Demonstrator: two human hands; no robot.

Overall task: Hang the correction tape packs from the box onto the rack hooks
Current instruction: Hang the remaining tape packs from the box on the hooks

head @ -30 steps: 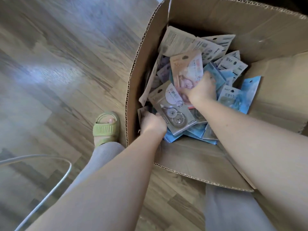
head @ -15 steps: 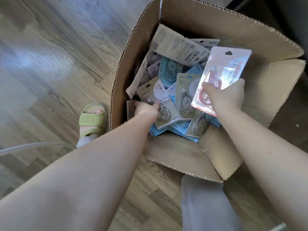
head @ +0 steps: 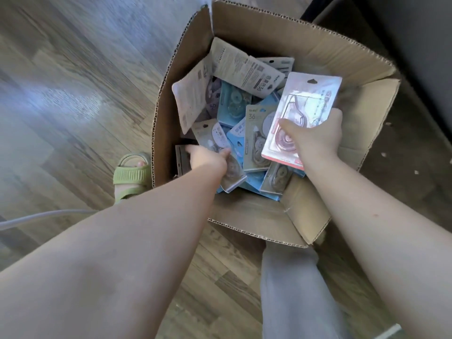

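Observation:
An open cardboard box (head: pixel 288 40) stands on the floor, holding several correction tape packs in blue, grey and white. My right hand (head: pixel 318 138) grips a pink-edged pack (head: pixel 308 101) by its lower half, lifted above the pile with its hang hole at the top. My left hand (head: pixel 208 157) reaches down into the box's left side, fingers curled round the edge of a grey pack (head: pixel 220 138) that lies on the pile. The rack and its hooks are out of view.
Wood-pattern floor (head: pixel 73 94) lies to the left. A foot in a green sandal (head: pixel 132 174) stands beside the box's left wall. A grey cable (head: pixel 44 216) crosses the floor at lower left. Dark furniture (head: pixel 403 33) rises behind the box at upper right.
My right hand pulled the pink pack out of the pile and raised it over the box's right side. My left hand stayed low on the grey pack.

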